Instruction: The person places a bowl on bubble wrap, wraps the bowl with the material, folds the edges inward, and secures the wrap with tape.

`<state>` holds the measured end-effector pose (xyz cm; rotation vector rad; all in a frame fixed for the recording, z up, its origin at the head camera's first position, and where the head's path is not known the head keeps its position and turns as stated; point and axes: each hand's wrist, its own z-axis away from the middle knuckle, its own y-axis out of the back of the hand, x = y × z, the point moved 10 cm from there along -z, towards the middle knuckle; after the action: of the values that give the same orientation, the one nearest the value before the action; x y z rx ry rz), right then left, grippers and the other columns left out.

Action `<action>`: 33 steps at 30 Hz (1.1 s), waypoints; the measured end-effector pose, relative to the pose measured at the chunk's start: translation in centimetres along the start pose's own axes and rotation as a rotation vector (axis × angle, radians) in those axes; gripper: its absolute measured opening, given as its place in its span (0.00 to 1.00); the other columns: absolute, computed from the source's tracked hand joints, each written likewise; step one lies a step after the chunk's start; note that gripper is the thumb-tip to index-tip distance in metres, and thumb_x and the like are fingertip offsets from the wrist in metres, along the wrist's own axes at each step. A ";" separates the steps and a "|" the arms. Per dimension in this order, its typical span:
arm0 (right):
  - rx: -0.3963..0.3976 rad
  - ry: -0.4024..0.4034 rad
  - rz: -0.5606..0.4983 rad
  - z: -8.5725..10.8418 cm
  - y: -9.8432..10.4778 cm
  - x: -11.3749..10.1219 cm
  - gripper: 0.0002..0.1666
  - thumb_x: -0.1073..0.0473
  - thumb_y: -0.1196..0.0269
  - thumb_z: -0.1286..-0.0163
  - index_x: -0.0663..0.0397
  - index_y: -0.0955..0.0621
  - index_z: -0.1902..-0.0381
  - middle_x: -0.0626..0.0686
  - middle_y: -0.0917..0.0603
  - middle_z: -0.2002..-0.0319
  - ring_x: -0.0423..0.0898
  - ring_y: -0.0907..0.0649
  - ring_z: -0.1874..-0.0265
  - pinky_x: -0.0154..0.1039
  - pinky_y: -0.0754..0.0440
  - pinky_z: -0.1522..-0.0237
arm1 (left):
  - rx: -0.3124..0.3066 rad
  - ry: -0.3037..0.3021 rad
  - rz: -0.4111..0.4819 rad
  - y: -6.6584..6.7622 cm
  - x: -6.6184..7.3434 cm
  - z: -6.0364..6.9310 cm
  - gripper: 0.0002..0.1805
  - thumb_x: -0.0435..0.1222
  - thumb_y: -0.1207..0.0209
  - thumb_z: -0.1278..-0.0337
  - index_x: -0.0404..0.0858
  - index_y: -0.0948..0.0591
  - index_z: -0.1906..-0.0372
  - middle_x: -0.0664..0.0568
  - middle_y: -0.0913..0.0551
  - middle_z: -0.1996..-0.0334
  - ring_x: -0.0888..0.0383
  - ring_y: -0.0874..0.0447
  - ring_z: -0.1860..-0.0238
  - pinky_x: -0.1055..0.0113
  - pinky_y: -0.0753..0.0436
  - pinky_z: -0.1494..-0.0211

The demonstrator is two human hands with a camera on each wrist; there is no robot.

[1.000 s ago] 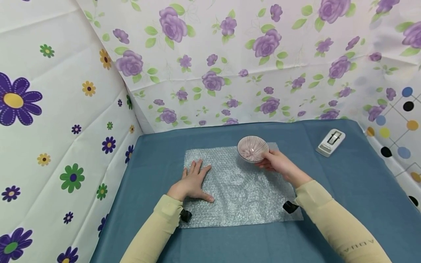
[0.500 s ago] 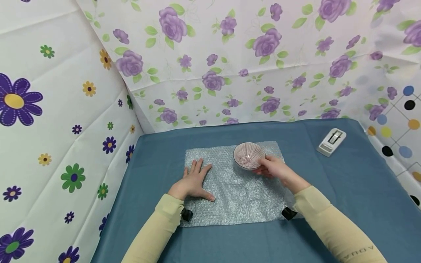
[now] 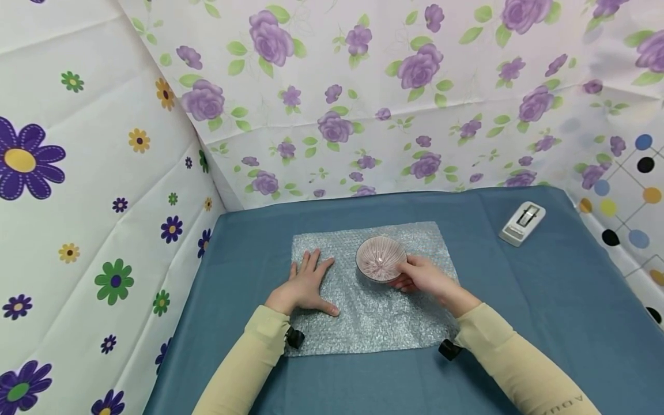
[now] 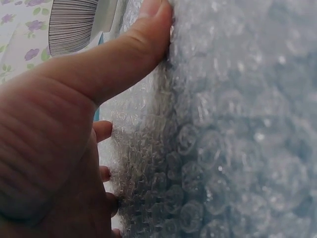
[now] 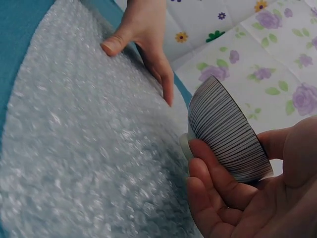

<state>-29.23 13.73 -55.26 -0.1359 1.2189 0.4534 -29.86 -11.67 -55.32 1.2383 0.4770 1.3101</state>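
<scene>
In the head view a sheet of bubble wrap (image 3: 373, 328) lies flat on the blue cloth. My left hand (image 3: 306, 288) rests on its left part with fingers spread. My right hand (image 3: 425, 276) grips a small striped bowl (image 3: 378, 258) by its right side, thumb inside the rim and fingers underneath. From the right wrist view, the bowl (image 5: 225, 131) shows dark lines on its outer wall and a pale foot, tilted just over the wrap. The left wrist view has my left thumb (image 4: 129, 54) pressing on the bubble wrap (image 4: 223, 139), with the bowl (image 4: 74, 25) beyond.
A white device with a dark slot, possibly a slicer (image 3: 523, 223), lies at the back right of the blue cloth (image 3: 363, 386). Flowered sheets (image 3: 332, 86) hang behind and at the left. A dotted sheet stands at the right.
My right hand has carried the bowl leftward and toward the front, over the middle of the bubble wrap. The left hand has kept its place.
</scene>
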 end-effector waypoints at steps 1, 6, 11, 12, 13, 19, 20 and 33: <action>0.002 -0.002 -0.006 0.0 -0.2 0.1 0.29 0.56 0.50 0.12 0.75 0.31 0.27 0.60 0.09 0.55 0.50 0.11 0.58 0.42 0.12 0.53 | 0.000 0.001 0.001 0.0 0.0 0.0 0.73 0.65 0.18 0.59 0.51 0.48 0.11 0.39 0.66 0.13 0.37 0.74 0.14 0.30 0.64 0.18; 0.006 -0.021 -0.029 -0.1 -0.9 0.7 0.26 0.57 0.49 0.13 0.74 0.30 0.30 0.60 0.10 0.57 0.48 0.11 0.61 0.41 0.11 0.56 | 0.005 0.006 0.007 0.1 0.0 -0.1 0.73 0.64 0.18 0.60 0.51 0.47 0.11 0.39 0.66 0.12 0.37 0.74 0.14 0.31 0.65 0.18; -0.023 -0.015 -0.051 -0.1 -1.5 0.9 0.28 0.58 0.50 0.13 0.75 0.32 0.28 0.60 0.10 0.57 0.47 0.11 0.61 0.41 0.10 0.57 | 0.008 -0.001 0.019 0.1 0.1 -0.2 0.73 0.64 0.17 0.60 0.51 0.47 0.11 0.40 0.66 0.12 0.37 0.74 0.14 0.31 0.65 0.18; -0.026 -0.010 -0.050 0.0 -1.6 0.9 0.28 0.58 0.50 0.13 0.76 0.33 0.27 0.60 0.10 0.57 0.47 0.11 0.61 0.41 0.10 0.57 | 0.010 -0.002 0.021 0.1 0.1 -0.2 0.73 0.64 0.17 0.60 0.51 0.47 0.11 0.40 0.66 0.12 0.37 0.74 0.14 0.31 0.65 0.18; -0.031 -0.006 -0.047 0.0 -1.6 0.9 0.29 0.57 0.50 0.13 0.76 0.33 0.26 0.60 0.10 0.57 0.47 0.11 0.61 0.41 0.10 0.57 | 0.010 -0.004 0.021 0.1 0.1 -0.2 0.73 0.64 0.17 0.60 0.51 0.47 0.11 0.40 0.66 0.12 0.37 0.74 0.14 0.31 0.65 0.18; -0.042 -0.003 -0.028 0.2 -1.7 1.0 0.27 0.57 0.50 0.12 0.74 0.31 0.28 0.60 0.09 0.56 0.48 0.11 0.59 0.40 0.11 0.59 | 0.009 -0.010 0.021 -0.1 0.0 -0.1 0.73 0.63 0.17 0.60 0.51 0.46 0.11 0.40 0.66 0.12 0.37 0.74 0.14 0.31 0.65 0.18; -0.043 0.000 -0.022 0.2 -1.7 1.0 0.27 0.57 0.50 0.12 0.74 0.31 0.28 0.60 0.09 0.55 0.48 0.11 0.59 0.39 0.11 0.59 | 0.011 -0.012 0.024 -0.1 -0.1 -0.1 0.73 0.63 0.17 0.60 0.51 0.46 0.11 0.39 0.66 0.12 0.37 0.73 0.14 0.30 0.65 0.18; -0.046 0.018 -0.009 0.2 -1.6 1.4 0.30 0.57 0.50 0.12 0.73 0.34 0.23 0.60 0.09 0.54 0.51 0.11 0.56 0.39 0.12 0.58 | 0.017 -0.030 0.018 -0.3 -0.3 -0.1 0.73 0.64 0.18 0.60 0.51 0.47 0.11 0.40 0.66 0.12 0.37 0.74 0.14 0.30 0.66 0.19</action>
<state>-28.04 12.69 -56.75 -0.1851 1.2257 0.4737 -29.87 -11.86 -55.72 1.2774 0.4578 1.3031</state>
